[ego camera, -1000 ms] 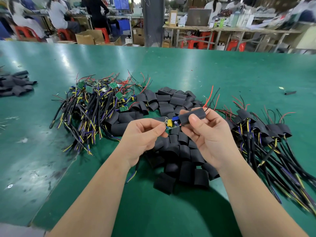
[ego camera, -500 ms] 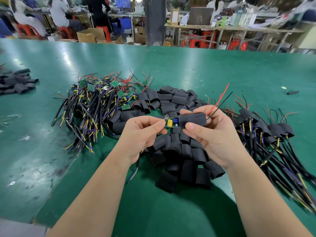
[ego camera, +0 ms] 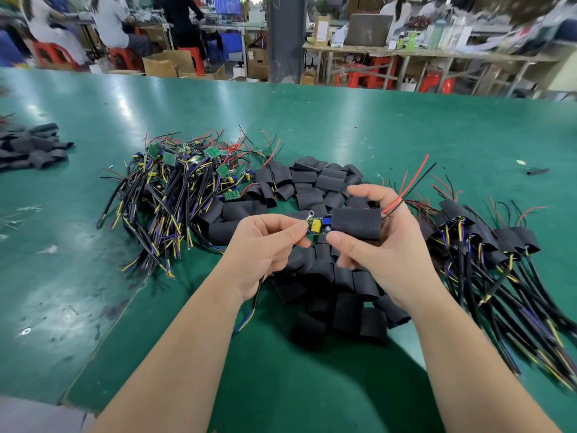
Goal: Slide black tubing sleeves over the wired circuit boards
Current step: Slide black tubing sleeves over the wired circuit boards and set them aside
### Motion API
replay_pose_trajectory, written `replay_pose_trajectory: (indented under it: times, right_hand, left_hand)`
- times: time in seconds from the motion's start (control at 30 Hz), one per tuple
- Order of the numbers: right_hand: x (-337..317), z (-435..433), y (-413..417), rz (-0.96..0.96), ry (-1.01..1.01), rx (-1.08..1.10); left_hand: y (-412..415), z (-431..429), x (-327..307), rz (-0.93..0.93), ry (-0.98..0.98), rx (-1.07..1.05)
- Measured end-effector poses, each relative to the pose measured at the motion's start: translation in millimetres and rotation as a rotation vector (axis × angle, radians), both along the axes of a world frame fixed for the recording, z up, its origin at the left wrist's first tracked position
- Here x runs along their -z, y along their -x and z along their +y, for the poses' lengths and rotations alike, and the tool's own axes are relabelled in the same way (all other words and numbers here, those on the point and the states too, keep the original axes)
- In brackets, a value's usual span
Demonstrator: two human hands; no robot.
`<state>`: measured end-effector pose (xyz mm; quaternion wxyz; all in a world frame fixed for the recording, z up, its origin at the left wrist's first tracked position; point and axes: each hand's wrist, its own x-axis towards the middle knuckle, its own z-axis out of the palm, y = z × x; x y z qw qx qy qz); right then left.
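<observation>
My left hand [ego camera: 265, 245] pinches the near end of a small circuit board [ego camera: 318, 227] with a yellow and a blue part. A black tubing sleeve [ego camera: 357, 222] covers the board's far half, and my right hand [ego camera: 384, 245] grips that sleeve between thumb and fingers. Red and black wires [ego camera: 412, 182] stick out of the sleeve's right end. A black cable hangs from under my left hand. Loose black sleeves [ego camera: 315, 185] lie in a pile beneath my hands.
A heap of bare wired boards [ego camera: 175, 185] lies to the left on the green table [ego camera: 343, 126]. Sleeved boards [ego camera: 487, 245] lie to the right. More black sleeves [ego camera: 31, 148] sit far left. A short black piece [ego camera: 537, 171] lies far right. People work at benches behind.
The sleeve has slid further left over the board, and the red and black wires now stick out of its right end. Both hands have risen slightly.
</observation>
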<state>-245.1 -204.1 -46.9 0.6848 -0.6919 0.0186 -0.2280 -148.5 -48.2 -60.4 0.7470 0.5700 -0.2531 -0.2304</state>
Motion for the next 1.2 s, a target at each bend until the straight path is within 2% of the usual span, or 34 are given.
replay_pose_trajectory:
  times: [0.13,0.23,0.4,0.63,0.73,0.93,1.03,1.2]
  right_hand:
    - [-2,0,-1,-0.060,-0.120,0.000]
    - [-3,0,1,-0.069,-0.271,-0.092]
    - [-4,0,1,-0.110,-0.307,-0.200]
    - [-3,0,0,-0.042,-0.305,-0.144]
    - [-2,3,-1,-0.028,-0.299,-0.093]
    - [-1,13,-6,0.043,-0.474,0.032]
    - [-3,14,-7,0.081,-0.558,0.042]
    - [0,13,-7,0.068,-0.534,-0.031]
  left_hand:
    - [0,0,-1,0.025,0.006,0.005]
    - [0,0,-1,0.039,0.013,0.017]
    - [-1,1,-1,0.100,0.069,0.052]
    - [2,1,-1,0.093,0.071,0.111]
    - [3,-1,0,0.040,0.056,0.059]
    - [3,-5,3,-0.048,0.015,-0.035]
    - [1,-3,4,-0.031,-0.001,0.012]
    - [-3,0,3,0.048,-0.061,0.080]
